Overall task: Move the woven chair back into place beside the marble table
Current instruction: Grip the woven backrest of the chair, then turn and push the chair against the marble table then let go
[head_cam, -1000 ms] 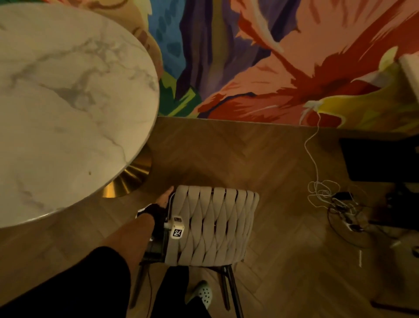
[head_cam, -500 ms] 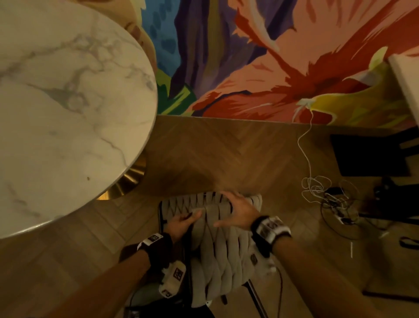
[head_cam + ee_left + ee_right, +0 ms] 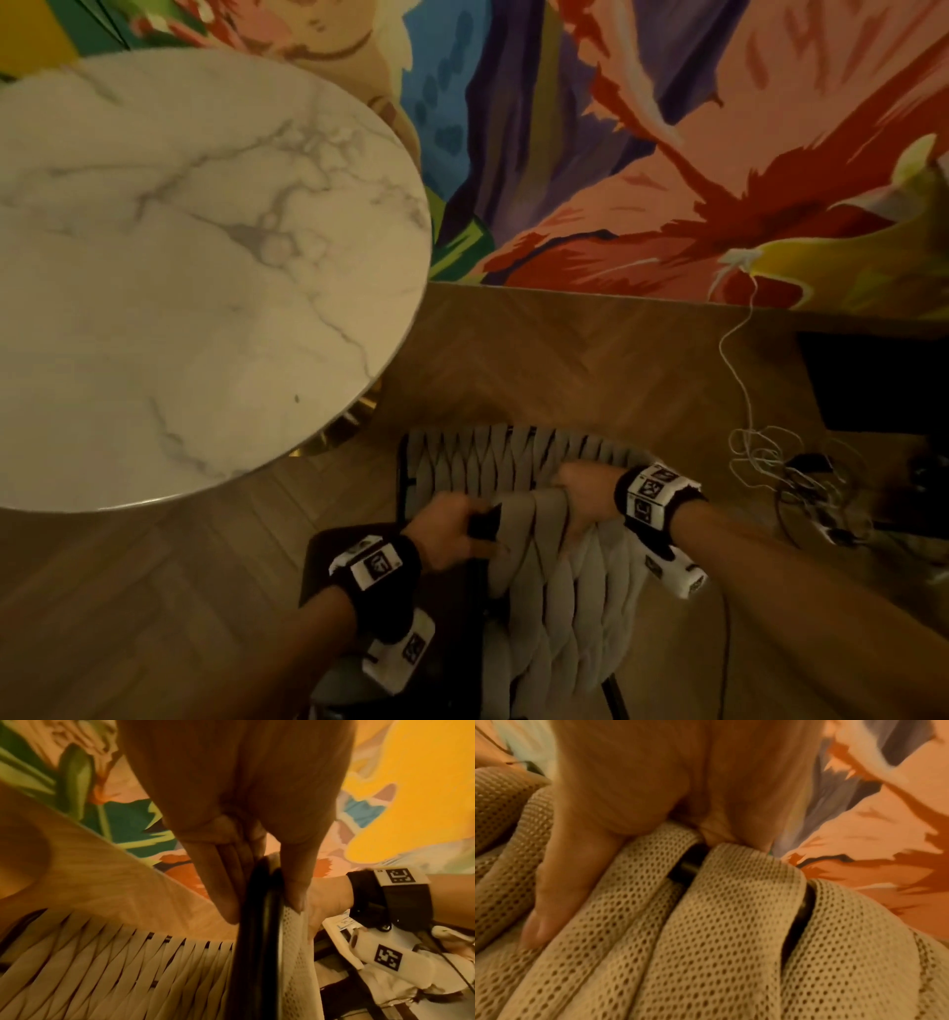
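The woven chair (image 3: 518,467) has grey-beige mesh straps on a black frame and stands on the wood floor just right of the round marble table (image 3: 169,288). My left hand (image 3: 452,524) grips the black frame at the top left of the backrest (image 3: 259,902), fingers on one side and thumb on the other. My right hand (image 3: 580,488) grips the top right of the backrest, its thumb lying on the mesh straps (image 3: 706,923) and its fingers curled over the top rail.
A brass table base (image 3: 354,426) shows under the marble top, close to the chair. A painted mural wall (image 3: 667,154) rises behind. White cable and tangled cords (image 3: 770,457) lie on the floor to the right, near a dark box (image 3: 883,385).
Half a second ago my right hand lay flat on the backrest; now it has closed over the top rail. My left hand moved up onto the frame, and the view shifted toward the table.
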{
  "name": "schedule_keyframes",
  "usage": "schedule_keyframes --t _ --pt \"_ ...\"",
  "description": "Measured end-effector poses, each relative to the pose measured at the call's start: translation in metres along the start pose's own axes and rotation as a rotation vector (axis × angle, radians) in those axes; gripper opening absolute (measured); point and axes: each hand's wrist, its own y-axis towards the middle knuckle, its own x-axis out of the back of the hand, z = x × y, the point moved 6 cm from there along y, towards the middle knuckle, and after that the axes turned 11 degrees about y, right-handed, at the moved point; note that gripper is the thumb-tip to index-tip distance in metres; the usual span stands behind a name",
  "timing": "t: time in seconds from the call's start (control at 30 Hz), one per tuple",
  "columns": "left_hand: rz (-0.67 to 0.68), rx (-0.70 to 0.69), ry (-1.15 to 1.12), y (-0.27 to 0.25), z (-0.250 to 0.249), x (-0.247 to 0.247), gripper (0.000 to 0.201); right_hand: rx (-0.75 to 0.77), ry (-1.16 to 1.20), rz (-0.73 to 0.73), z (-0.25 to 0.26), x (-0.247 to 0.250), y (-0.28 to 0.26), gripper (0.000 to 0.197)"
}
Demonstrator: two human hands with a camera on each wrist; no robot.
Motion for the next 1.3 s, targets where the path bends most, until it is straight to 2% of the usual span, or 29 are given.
schedule_keyframes --t 0.1,0.27,0.37,0.47,0.67,0.8,0.93,1.0,1.1,1.17,1.23,1.3 --pt "-0.06 -0.112 0.055 0.004 -0.036 0.037 0.038 0.006 0.037 -0.139 -0.001 0.043 -0.038 0.05" --pt "-0.152 -0.231 0.064 0.002 -0.07 0.074 0.039 -0.007 -0.051 -0.333 0.019 0.089 -0.115 0.049" --pt "-0.193 -0.262 0.202 0.0 -0.075 0.072 0.035 -0.049 -0.097 -0.457 0.023 0.08 -0.139 0.047" --pt "-0.206 -0.25 0.393 0.0 -0.064 0.048 0.025 -0.098 -0.046 -0.465 0.02 0.041 -0.135 0.043" --pt "-0.096 -0.038 0.507 0.021 -0.008 -0.012 0.02 -0.117 0.025 -0.37 0.01 -0.036 -0.071 0.048" --pt "0.028 0.056 0.592 0.003 0.027 -0.064 0.022 -0.053 -0.016 -0.324 0.015 -0.098 -0.04 0.04" --pt "0.038 0.184 0.464 -0.025 0.056 -0.098 0.021 -0.036 0.031 -0.305 0.011 -0.157 -0.026 0.049" --pt "0.07 0.272 0.328 -0.04 0.067 -0.106 0.016 -0.047 0.08 -0.3 0.009 -0.181 -0.024 0.055" --pt "-0.014 0.463 0.078 -0.064 0.097 -0.1 0.015 -0.073 0.204 -0.285 0.002 -0.217 -0.03 0.068" --pt "-0.059 0.565 -0.076 -0.082 0.119 -0.095 0.015 -0.076 0.322 -0.289 -0.006 -0.238 -0.037 0.062" --pt "-0.098 0.639 -0.201 -0.097 0.14 -0.087 0.011 -0.07 0.474 -0.347 -0.016 -0.243 -0.049 0.044" --pt "-0.134 0.705 -0.28 -0.116 0.158 -0.081 0.012 -0.09 0.693 -0.509 -0.034 -0.241 -0.07 0.021"
